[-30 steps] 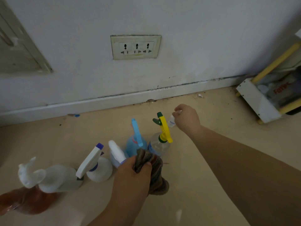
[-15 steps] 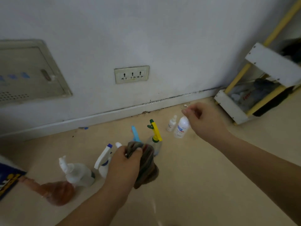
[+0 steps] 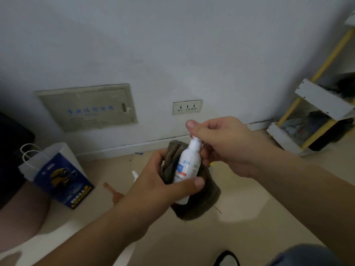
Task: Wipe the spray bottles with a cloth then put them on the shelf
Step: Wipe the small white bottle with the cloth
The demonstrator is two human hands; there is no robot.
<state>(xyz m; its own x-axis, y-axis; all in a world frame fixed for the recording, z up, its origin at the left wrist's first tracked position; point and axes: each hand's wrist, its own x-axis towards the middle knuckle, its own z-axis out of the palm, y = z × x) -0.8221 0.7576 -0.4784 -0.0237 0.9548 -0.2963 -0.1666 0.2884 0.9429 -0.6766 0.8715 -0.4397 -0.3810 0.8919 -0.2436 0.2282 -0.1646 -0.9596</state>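
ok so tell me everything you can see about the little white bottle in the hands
The bottle is small, slim and white, plastic by its look, with a narrow white top and a label with blue and red marks too blurred to read. It is near upright, top tilted slightly right, above the floor. The right hand pinches its top; the left hand holds it against a dark brownish cloth, thumb across its lower body.

A white paper carrier bag [image 3: 57,175] with a blue and yellow print stands on the beige floor [image 3: 249,217] at the left, near the skirting board [image 3: 123,148]. Higher on the wall [image 3: 172,45] sit a cream access panel [image 3: 86,107] with blue lettering and a triple socket [image 3: 187,107].
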